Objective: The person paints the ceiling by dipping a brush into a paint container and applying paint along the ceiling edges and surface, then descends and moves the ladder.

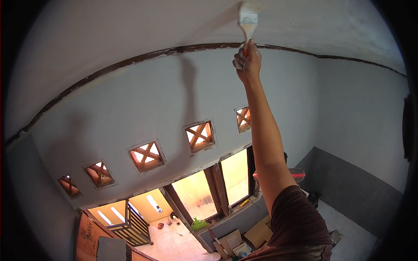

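White-coated paintbrush (248, 22): straight above the right hand (249, 61), bristles up, blurred, and seemingly meeting the ceiling (130, 26) at the top of the view.
Long axis: nearly in line with the raised forearm (266, 126), the bristle end tipped slightly right.
Right hand: clamped round the handle, fingers curled, with whitish smears on them.
Left hand: out of view; whether it holds anything cannot be told.
Nearer arm: the right, the only one visible, rising from a dark sleeve (300, 215) at lower right.
Brown trim strip (130, 60): runs along the join of wall and ceiling, passing behind the grip; likely the edge the bristles must keep clear of.
Path: nothing visible between bristles and ceiling.
Grey wall (143, 104): bears the arm's shadow and a row of crossed wooden vents (147, 156), one partly hidden by the forearm.
Below: bright windows (194, 193), a green dustpan (199, 224), flat cardboard (257, 235).
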